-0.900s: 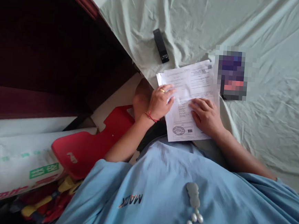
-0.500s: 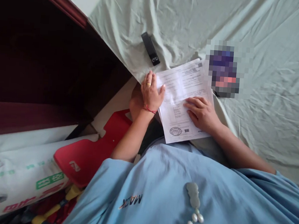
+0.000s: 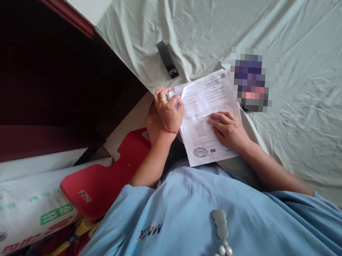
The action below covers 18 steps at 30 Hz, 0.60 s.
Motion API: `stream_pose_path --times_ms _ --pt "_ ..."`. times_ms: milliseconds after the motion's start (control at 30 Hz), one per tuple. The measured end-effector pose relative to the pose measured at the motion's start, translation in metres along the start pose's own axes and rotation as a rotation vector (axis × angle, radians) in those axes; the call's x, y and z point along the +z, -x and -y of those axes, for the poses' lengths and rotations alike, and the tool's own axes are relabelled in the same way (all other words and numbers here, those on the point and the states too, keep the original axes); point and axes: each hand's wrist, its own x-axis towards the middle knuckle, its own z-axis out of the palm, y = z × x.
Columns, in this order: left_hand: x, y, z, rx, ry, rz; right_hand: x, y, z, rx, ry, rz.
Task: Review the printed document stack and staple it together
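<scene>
Papers (image 3: 207,115) lie on the near left edge of the bed (image 3: 298,55), a stapled-looking stack of printed sheets with a round stamp at the near end. Left hand (image 3: 168,110) is at the far left corner of the stack, fingers curled and pinching the corner of the top sheet, which lifts up a little there. A gold ring shows on one finger and a red cord (image 3: 171,129) circles the wrist. Right hand (image 3: 228,128) lies flat on the middle of the papers, fingers spread and pressing down, grip released, holding nothing. Just beyond the stack, on the pale green sheet, sits a black stapler (image 3: 167,59), apart from both hands. To the right of the papers' far end is a blurred dark object (image 3: 249,85), touching or just beside the sheets. Near left, below the bed's edge, stands a red stool (image 3: 108,174).
</scene>
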Motion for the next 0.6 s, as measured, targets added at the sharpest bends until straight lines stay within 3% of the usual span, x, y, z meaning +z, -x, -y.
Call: stream_pose_path --times_ms 300,467,600 --pt "-0.03 0.034 -0.032 0.228 0.114 -0.004 0.0 0.0 0.001 0.0 0.029 0.002" --pt "-0.019 0.056 -0.029 0.478 0.103 -0.064 -0.001 -0.002 0.001 0.012 0.049 -0.015" --pt "-0.006 0.068 -0.029 0.593 0.188 -0.009 0.002 0.0 -0.006 0.071 0.01 -0.064"
